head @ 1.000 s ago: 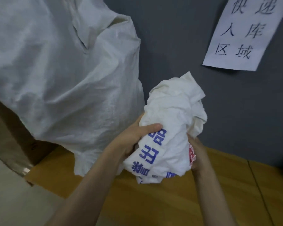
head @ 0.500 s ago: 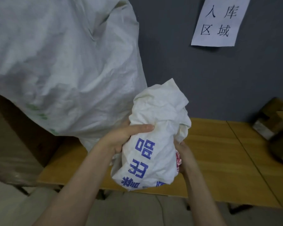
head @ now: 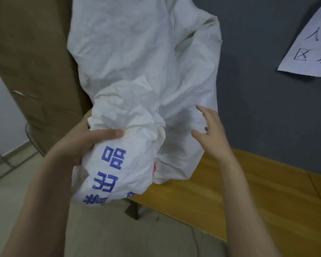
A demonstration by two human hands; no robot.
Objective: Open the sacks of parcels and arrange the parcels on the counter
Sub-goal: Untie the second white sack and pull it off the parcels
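The left hand (head: 85, 138) grips a crumpled white sack (head: 122, 145), thumb across it, held off the left end of the counter (head: 248, 191). Its blue print reads 品; the rest is unclear. The right hand (head: 211, 134), fingers spread and holding nothing, hovers by a tall white sack (head: 146, 52) standing on the counter. A wall notice (head: 309, 47) at far right shows 人 and 区.

Small sack (head: 122, 149) in left hand (head: 82, 143), before big sack (head: 146, 52). Big sack on counter (head: 258, 191), left end, wall (head: 258, 80) behind. Right hand (head: 213, 136) right of small sack. Paper sheet (head: 308, 43) on wall, far right.
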